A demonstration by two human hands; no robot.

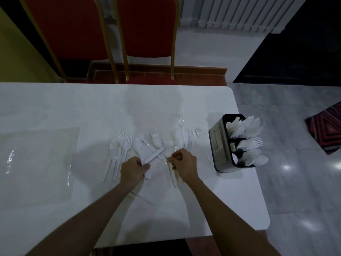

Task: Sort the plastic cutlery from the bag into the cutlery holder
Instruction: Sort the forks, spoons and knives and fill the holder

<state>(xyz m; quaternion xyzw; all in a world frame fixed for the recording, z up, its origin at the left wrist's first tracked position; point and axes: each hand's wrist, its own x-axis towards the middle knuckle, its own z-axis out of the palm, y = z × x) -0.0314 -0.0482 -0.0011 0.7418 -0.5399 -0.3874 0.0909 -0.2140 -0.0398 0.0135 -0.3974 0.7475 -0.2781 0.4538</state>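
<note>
- On the white table (55, 108) before us, loose plastic cutlery (156, 141) lies spread in a rough row: forks, spoons and a few crossed pieces, all white.
- Our left hand (133, 169) is curled round a small bundle of white pieces (150, 159), whose ends stick out towards the right hand.
- Our right hand (184, 163) is closed in a loose fist, finger and thumb pinching thin white handles (173, 174) that run back under the wrist.
- Near the table's right edge, well apart from both hands, stands the black cutlery holder (218, 145); forks (251, 143) fill its middle compartment and spoons (258, 160) the nearest, while we cannot tell what the far one holds.
- At the left, the clear plastic bag (36, 163) lies flat.
- Beyond the table stand two red chairs (147, 28), with a white radiator (239, 12) to their right.
</note>
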